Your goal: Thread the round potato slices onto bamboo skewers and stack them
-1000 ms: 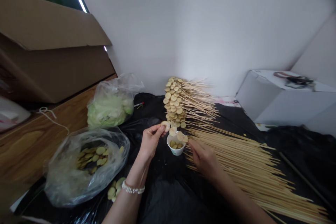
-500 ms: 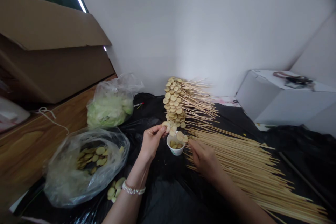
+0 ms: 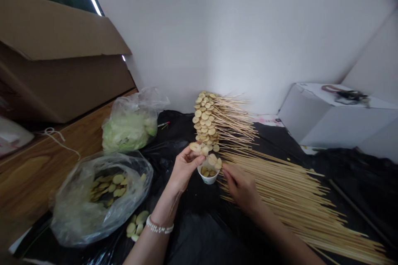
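Several pale potato slices (image 3: 212, 159) are threaded in a row on a skewer between my two hands, above a small white paper cup (image 3: 209, 179) with more slices inside. My left hand (image 3: 183, 165) is closed, its thumb and fingers pinching slices toward the upper left of the row. At the lower right end, my right hand (image 3: 241, 184) is closed around the skewer, most of which its fingers hide. Just beyond the cup lies a stack of finished potato skewers (image 3: 205, 122), sticks pointing right. Bare bamboo skewers (image 3: 289, 198) lie in a wide bundle beside my right forearm.
On the left sit an open plastic bag of potato slices (image 3: 110, 188) and a tied bag of pale green vegetable (image 3: 130, 130). Loose slices (image 3: 137, 224) rest near my left wrist on black plastic sheeting (image 3: 202, 232). A cardboard box (image 3: 65, 83) and a white box (image 3: 329, 120) flank the wall.
My left hand has shifted slightly right along the row, its thumb now at the middle slices instead of the end one. My right hand stays nearly in place.
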A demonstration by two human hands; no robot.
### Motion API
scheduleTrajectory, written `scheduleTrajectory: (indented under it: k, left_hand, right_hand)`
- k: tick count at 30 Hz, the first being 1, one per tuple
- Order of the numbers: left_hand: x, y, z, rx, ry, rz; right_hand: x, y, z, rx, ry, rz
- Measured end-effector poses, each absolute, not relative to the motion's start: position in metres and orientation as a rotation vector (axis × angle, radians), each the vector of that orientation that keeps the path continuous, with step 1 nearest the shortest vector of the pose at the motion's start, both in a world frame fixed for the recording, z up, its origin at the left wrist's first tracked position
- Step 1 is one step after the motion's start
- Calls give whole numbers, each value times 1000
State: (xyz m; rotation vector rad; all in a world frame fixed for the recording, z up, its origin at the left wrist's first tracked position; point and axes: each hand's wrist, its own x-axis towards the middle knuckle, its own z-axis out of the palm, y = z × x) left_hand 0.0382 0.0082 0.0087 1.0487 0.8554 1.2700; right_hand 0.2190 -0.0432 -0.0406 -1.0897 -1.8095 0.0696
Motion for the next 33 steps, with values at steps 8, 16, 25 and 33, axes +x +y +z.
scheduleTrajectory:
  k: [8,16,25,33]
  left_hand:
    - [36,7,7,1077,834,1247]
    - [34,11,5,1077,890,1301]
    - [35,19,-8,1182,1046,1324]
    - [36,20,-7,1240,1068,1311]
  right_hand:
    - [218,-44,-43,-1092,-1863,7]
    - [222,-43,-40,-1106,-1805,25]
    - [238,-29,-28,-1249,-1647,169]
    - [275,-15,-6,-1309,-1350,533]
